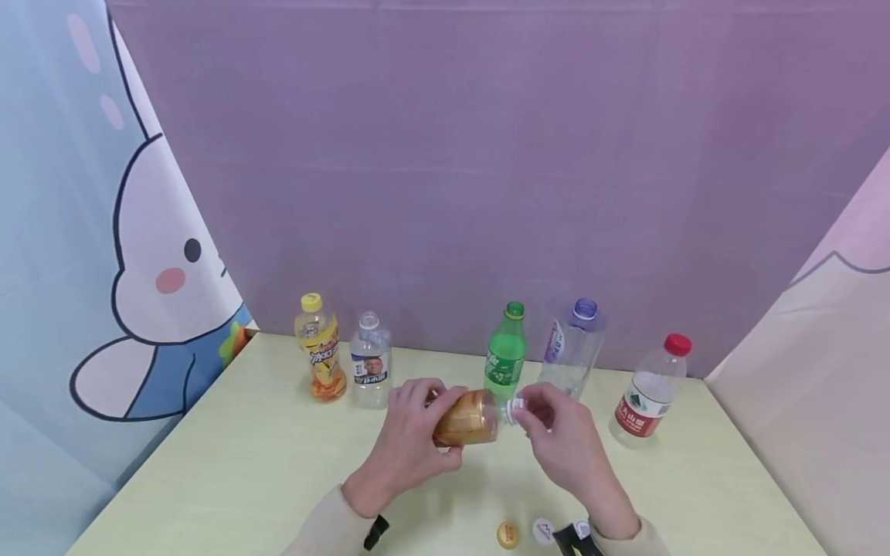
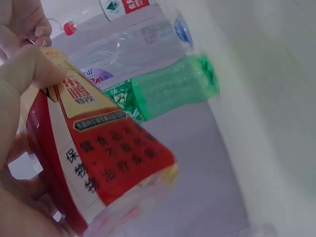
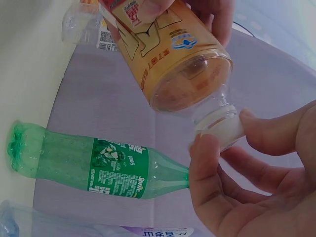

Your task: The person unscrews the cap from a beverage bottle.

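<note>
My left hand [image 1: 416,432] grips a clear plastic bottle with a gold and red label [image 1: 467,418], tilted over on its side with the neck to the right. In the left wrist view the fingers wrap round its label [image 2: 106,133]. My right hand [image 1: 566,434] pinches a white cap [image 3: 224,127] at the bottle's mouth between thumb and fingertips. Just behind the bottle stands a green Sprite bottle [image 1: 507,349]. Below the hands lie a gold cap [image 1: 508,533] and a white cap [image 1: 543,530] on the table.
At the back left stand a yellow-capped drink bottle [image 1: 321,351] and a clear bottle with a dark label [image 1: 371,363]. Toward the right are a large clear bottle with a purple neck [image 1: 574,351] and a red-capped water bottle [image 1: 648,394]. A purple cloth [image 1: 452,170] hangs behind the table.
</note>
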### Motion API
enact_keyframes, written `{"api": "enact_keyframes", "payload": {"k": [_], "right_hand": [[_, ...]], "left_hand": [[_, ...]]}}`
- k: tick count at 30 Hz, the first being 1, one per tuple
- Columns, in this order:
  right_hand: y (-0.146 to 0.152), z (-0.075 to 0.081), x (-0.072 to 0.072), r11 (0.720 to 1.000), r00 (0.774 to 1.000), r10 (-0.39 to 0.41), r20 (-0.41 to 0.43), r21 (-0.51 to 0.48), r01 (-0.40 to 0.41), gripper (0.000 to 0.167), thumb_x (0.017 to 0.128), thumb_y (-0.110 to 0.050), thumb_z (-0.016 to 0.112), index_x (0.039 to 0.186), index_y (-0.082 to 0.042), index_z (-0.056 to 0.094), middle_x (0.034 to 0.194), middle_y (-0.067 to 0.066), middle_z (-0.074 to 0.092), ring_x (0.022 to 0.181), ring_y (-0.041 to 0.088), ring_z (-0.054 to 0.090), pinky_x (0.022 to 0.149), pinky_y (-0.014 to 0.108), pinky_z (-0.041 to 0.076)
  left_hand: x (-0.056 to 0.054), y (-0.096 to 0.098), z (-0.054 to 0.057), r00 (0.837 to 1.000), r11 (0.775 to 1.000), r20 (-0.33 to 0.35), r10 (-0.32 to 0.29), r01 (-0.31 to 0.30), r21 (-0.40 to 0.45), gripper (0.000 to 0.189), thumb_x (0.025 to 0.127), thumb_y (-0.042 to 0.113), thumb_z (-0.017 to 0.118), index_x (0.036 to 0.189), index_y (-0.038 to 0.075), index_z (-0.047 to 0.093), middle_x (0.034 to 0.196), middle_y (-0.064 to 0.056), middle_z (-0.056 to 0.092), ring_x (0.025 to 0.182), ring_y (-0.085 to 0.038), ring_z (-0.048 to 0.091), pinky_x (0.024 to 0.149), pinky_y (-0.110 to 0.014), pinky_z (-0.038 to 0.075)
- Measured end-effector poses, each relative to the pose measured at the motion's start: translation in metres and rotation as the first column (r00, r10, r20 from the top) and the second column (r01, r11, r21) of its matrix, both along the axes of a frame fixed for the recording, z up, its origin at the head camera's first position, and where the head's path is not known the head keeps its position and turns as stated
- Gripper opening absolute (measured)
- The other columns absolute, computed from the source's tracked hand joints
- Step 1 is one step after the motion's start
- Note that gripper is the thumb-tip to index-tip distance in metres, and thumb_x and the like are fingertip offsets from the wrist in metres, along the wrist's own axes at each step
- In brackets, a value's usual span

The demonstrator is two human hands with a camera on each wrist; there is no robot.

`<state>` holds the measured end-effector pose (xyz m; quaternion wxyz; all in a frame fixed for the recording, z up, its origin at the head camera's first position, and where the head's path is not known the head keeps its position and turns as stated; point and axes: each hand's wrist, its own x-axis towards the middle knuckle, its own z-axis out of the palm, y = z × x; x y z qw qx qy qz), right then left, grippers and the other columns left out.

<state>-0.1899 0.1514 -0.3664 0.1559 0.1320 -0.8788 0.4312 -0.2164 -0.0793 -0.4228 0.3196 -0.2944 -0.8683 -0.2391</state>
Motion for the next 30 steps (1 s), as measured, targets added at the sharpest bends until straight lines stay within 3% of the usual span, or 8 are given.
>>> {"api": "enact_keyframes", "payload": {"k": [7,16,21,26,30], "right_hand": [[0.001,-0.004,-0.001,0.997,0.979,0.061,-0.196,0.049,-0.052,0.027,0.083,0.007,0.077,0.104,-0.007,0.070,0.092,-0.002,0.068,0.083,0.013,0.066,0.076,0.033,0.058],[0.001,-0.008,-0.005,0.991,0.945,0.131,-0.299,0.039,-0.126,0.039,0.074,0.020,0.077,0.100,-0.008,0.069,0.099,-0.002,0.069,0.092,0.016,0.068,0.080,0.037,0.060],[0.001,-0.009,-0.007,0.993,0.951,0.117,-0.287,0.037,-0.111,0.029,0.080,0.011,0.079,0.099,-0.009,0.071,0.099,-0.003,0.070,0.092,0.014,0.068,0.081,0.036,0.060],[-0.001,-0.013,-0.009,0.997,0.953,0.073,-0.293,-0.002,-0.077,0.022,0.082,0.007,0.078,0.096,-0.009,0.073,0.095,-0.003,0.072,0.087,0.011,0.068,0.078,0.031,0.060],[0.000,-0.012,-0.009,0.998,0.964,0.061,-0.258,-0.007,-0.065,0.027,0.084,0.006,0.078,0.108,-0.004,0.073,0.102,0.002,0.071,0.090,0.015,0.069,0.082,0.031,0.059]], "left_hand": [[-0.002,-0.002,-0.002,0.999,0.999,0.046,-0.024,0.022,0.028,0.071,0.062,0.029,0.087,0.129,0.021,0.064,0.113,-0.002,0.055,0.104,-0.019,0.049,0.082,-0.038,0.041],[-0.003,-0.002,-0.002,0.996,1.000,0.086,-0.010,0.008,0.025,0.070,0.063,0.032,0.086,0.129,0.023,0.064,0.113,-0.002,0.055,0.102,-0.019,0.049,0.081,-0.037,0.041],[-0.003,-0.002,-0.002,0.995,1.000,0.104,0.010,-0.010,0.004,0.069,0.064,0.034,0.086,0.129,0.023,0.064,0.114,-0.002,0.056,0.102,-0.019,0.049,0.081,-0.038,0.041],[-0.002,-0.001,-0.002,0.991,1.000,0.131,-0.010,0.008,0.015,0.069,0.065,0.033,0.086,0.130,0.023,0.064,0.115,-0.002,0.055,0.104,-0.019,0.049,0.083,-0.039,0.041],[-0.002,-0.001,-0.002,0.990,0.999,0.141,-0.021,0.017,0.028,0.069,0.067,0.032,0.086,0.131,0.023,0.063,0.116,-0.002,0.055,0.106,-0.019,0.048,0.084,-0.040,0.041]]}}
